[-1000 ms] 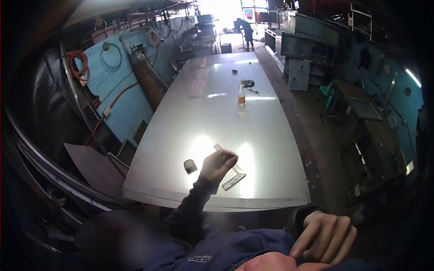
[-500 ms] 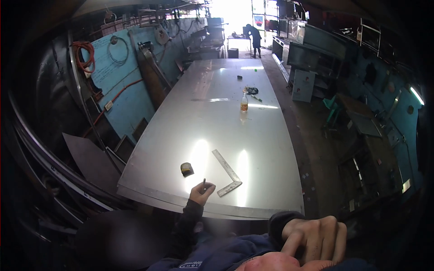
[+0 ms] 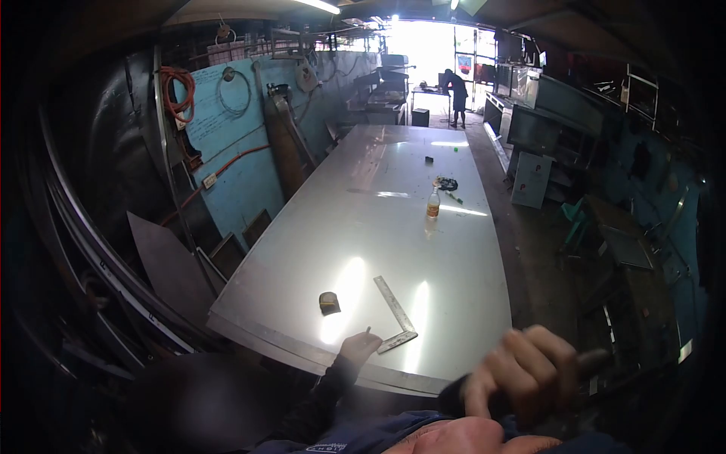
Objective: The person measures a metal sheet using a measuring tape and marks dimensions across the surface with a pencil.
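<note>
Square [image 3: 395,304]: L-shaped, lying flat nr the close end of the table [image 3: 302,250]; long blade points away, corner to the R, short leg angles back L twd the left hand.
Left hand [image 3: 361,346]: over the near edge, fingers pinched tog. on a thin dark stick [image 3: 368,330] (pen or pencil, prob.), tip poking up; right by the short leg's end, can't tell if touching.
Right hand [image 3: 522,374]: raised close to the body, fingers curled, blurry; dark shape [image 3: 594,365] just past it, can't tell if gripped.
Square feel: looks like metal, so prob. stiff, fairly light, hard to damage; blade looks thin, so likely fiddly to get a nail under.
Square hold: best by the short leg, thumb & fingers on its long edges; gripping the blade tip wd prob. let the rest swing.
Table top: shiny, prob. slick, so the square cd slide w/ a light nudge; pressing flat on both legs shd pin it.
Stick feel: slim, rigid, v. light I'd guess; pinch nr the tip wd steady it most.
Tape measure [image 3: 329,303]: on the table L of the square, apart from it; compact, prob. dense for its size, easy palm grab round the case.
Bottle [image 3: 432,204]: upright, well beyond; likely light, tippable.
</note>
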A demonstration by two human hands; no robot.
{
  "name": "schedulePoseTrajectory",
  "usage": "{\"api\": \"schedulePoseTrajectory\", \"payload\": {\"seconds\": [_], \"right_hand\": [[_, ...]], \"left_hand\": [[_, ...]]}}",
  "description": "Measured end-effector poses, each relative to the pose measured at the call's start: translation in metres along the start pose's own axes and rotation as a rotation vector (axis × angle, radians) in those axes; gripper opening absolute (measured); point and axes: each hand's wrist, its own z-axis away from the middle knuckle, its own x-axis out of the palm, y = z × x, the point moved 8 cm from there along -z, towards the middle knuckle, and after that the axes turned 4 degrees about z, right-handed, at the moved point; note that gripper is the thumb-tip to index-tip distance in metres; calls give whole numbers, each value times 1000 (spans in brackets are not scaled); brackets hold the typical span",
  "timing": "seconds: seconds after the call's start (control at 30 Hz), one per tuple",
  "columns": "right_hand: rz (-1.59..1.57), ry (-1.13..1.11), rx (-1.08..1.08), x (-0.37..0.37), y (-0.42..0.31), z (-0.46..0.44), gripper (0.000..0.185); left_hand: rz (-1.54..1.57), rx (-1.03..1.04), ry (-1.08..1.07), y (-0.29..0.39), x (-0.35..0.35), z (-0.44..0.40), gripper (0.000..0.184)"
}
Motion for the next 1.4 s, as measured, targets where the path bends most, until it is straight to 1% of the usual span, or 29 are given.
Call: {"api": "schedulePoseTrajectory", "payload": {"seconds": [0.07, 0.1, 0.13, 0.17, 0.2, 0.23, 0.27, 0.3, 0.37, 0.4, 0.43, 0.47, 0.5, 0.53, 0.57, 0.63, 0.67, 0.7, 0.77, 0.8, 0.87, 0.9, 0.97, 1.0, 1.1, 1.2, 1.3, 1.33, 1.4], "right_hand": [[202, 184, -126, -41, -5, 14, 35], [269, 331, -128, -80, -10, 30, 33], [333, 478, -120, -119, -14, 49, 32], [374, 540, -71, -164, -21, 72, 30], [712, 774, 39, -199, -29, 105, 23], [1056, 1004, 149, -225, -42, 151, 18], [1331, 1020, 287, -257, -52, 205, 20], [1607, 1024, 428, -282, -66, 265, 27], [2083, 1024, 710, -284, -90, 373, 38], [2295, 920, 824, -280, -103, 423, 47], [2391, 1026, 1037, -263, -112, 457, 50], [2375, 1183, 1126, -243, -117, 480, 54], [2492, 1235, 1267, -229, -120, 497, 53], [2567, 1162, 1304, -222, -116, 500, 53], [2639, 1090, 1345, -218, -112, 502, 52], [2679, 1118, 1370, -215, -107, 494, 52], [2725, 1128, 1381, -213, -105, 490, 52], [2719, 1135, 1394, -212, -105, 492, 52], [2768, 1126, 1408, -214, -104, 491, 55], [2772, 1138, 1408, -214, -101, 491, 55], [2776, 1154, 1467, -213, -104, 491, 57], [2794, 1149, 1475, -212, -106, 489, 57], [2782, 1137, 1478, -213, -103, 489, 56], [2796, 1136, 1483, -214, -104, 486, 56], [2733, 1181, 1514, -214, -105, 487, 55], [2807, 1108, 1422, -212, -103, 484, 52], [2783, 1142, 1414, -213, -105, 486, 53], [2749, 1173, 1441, -214, -105, 486, 53], [2762, 1164, 1407, -217, -108, 485, 53]], "left_hand": [[-63, 65, 77, -2, -13, 1, 20], [-67, 77, 90, -15, -22, 2, 20], [-244, 155, 149, -27, -34, 1, 20], [-419, 232, 212, -31, -44, 1, 21], [-210, 52, 314, -42, -60, 5, 21], [-160, -67, 375, -68, -77, 8, 19], [-302, 12, 464, -90, -98, 9, 18], [-395, -28, 507, -83, -111, 19, 16], [-382, -69, 567, -125, -148, 27, 20], [-437, -89, 597, -129, -164, 36, 22], [-491, -107, 627, -131, -178, 41, 23], [-492, -108, 628, -133, -190, 43, 23], [-535, -205, 678, -140, -206, 46, 23], [-578, -303, 724, -148, -223, 48, 23], [-584, -306, 717, -151, -235, 43, 23], [-689, -312, 824, -144, -254, 40, 22], [-725, -382, 828, -148, -261, 35, 19], [-730, -388, 821, -151, -261, 32, 19], [-977, -259, 842, -134, -257, 15, 20], [-976, -255, 833, -131, -257, 11, 20], [-1134, -280, 770, -130, -244, 6, 21], [-1120, -282, 760, -132, -240, 7, 21], [-1125, -127, 869, -119, -238, 15, 19], [-1101, -161, 858, -118, -238, 14, 19], [-1078, -176, 836, -110, -237, 16, 19], [-1102, -156, 817, -109, -235, 17, 18], [-1060, -115, 844, -105, -235, 18, 16], [-1068, -123, 841, -107, -235, 16, 16], [-1093, -116, 831, -113, -236, 15, 15]]}}
